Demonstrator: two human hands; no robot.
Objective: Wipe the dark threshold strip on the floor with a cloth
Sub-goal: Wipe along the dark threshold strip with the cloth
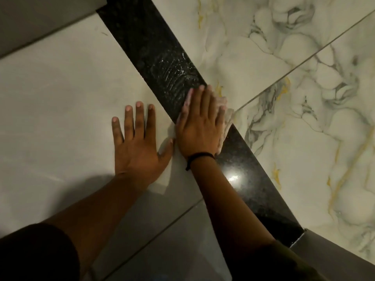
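A dark speckled threshold strip (150,47) runs diagonally across the floor from the top left to the lower right. My right hand (199,122) lies flat on the strip's middle, pressing a pale cloth (227,113) that shows only at the fingertips and along the hand's right edge. Wet streaks (174,76) glisten on the strip just beyond the fingers. My left hand (137,138) rests flat on the plain pale tile to the left of the strip, fingers spread, holding nothing. A black band circles my right wrist.
Veined marble tiles (294,128) with grey and gold lines lie right of the strip. Plain pale tiles (60,98) lie left of it. Grey door-frame edges sit at the top left (40,21) and the bottom right (328,254).
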